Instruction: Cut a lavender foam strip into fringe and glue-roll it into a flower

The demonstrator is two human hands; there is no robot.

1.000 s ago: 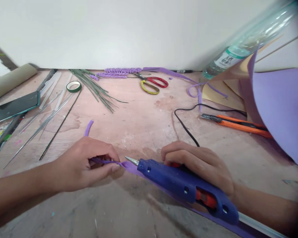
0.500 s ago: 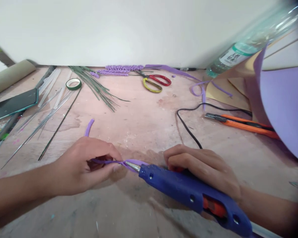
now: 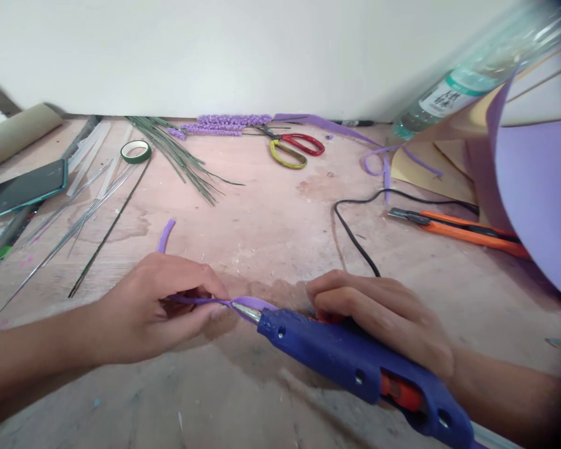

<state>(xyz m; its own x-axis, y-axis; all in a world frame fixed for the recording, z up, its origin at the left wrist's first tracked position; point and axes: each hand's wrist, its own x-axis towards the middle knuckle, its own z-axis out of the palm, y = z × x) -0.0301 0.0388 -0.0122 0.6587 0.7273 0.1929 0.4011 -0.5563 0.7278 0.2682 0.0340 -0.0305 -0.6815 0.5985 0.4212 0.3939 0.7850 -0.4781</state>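
Between thumb and fingertips, my left hand (image 3: pixel 168 312) pinches a thin purple strip (image 3: pixel 257 303) that looks like foam or felt. A loop of the strip runs to the right, partly behind the nozzle. My right hand (image 3: pixel 378 315) is wrapped round a blue hot glue gun (image 3: pixel 327 346), its metal tip at the strip beside my left fingertips. A clear glue stick (image 3: pixel 490 438) sticks out of the gun's back end. The grip and trigger are mostly hidden. Beyond my left hand a short purple piece (image 3: pixel 166 235) shows on the table.
Behind lie scissors (image 3: pixel 290 151), purple fringed stems (image 3: pixel 234 121), green wires (image 3: pixel 182 156) and green tape (image 3: pixel 136 151). Metal wires (image 3: pixel 60 249) and a phone (image 3: pixel 23 190) are at left. A utility knife (image 3: pixel 467 234), black cord (image 3: pixel 355 234), bottle (image 3: pixel 453 96) and purple sheet (image 3: pixel 537 206) are at right.
The glue gun's tip has shifted very slightly left, staying close to the left fingertips. The view has tilted a little; both hands keep their holds.
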